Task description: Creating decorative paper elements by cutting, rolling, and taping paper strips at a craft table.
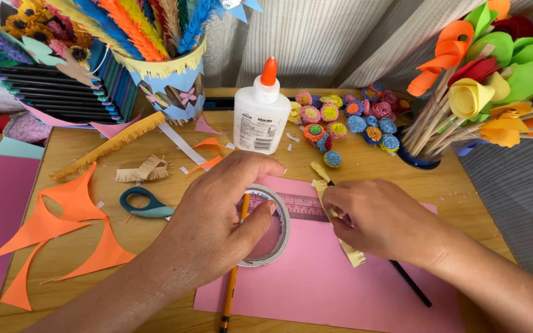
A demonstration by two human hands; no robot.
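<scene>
My left hand [217, 216] presses down on a clear tape roll [277, 237] that lies on a pink paper sheet [328, 283]. An orange pencil [232, 280] runs under that hand, its tip at the roll's rim. My right hand [377, 219] pinches a yellow fringed paper strip [334, 216] against a thin black tool [409, 282] over the same sheet. A pink ruler [300, 206] lies between the two hands.
A white glue bottle [261, 111] with an orange cap stands behind. Small quilled paper flowers [347, 120] cluster at the back. Teal-handled scissors [146, 202] and orange paper scraps [63, 234] lie at left. Paper flower bouquet [482, 86] at right, decorated cup [168, 74] behind.
</scene>
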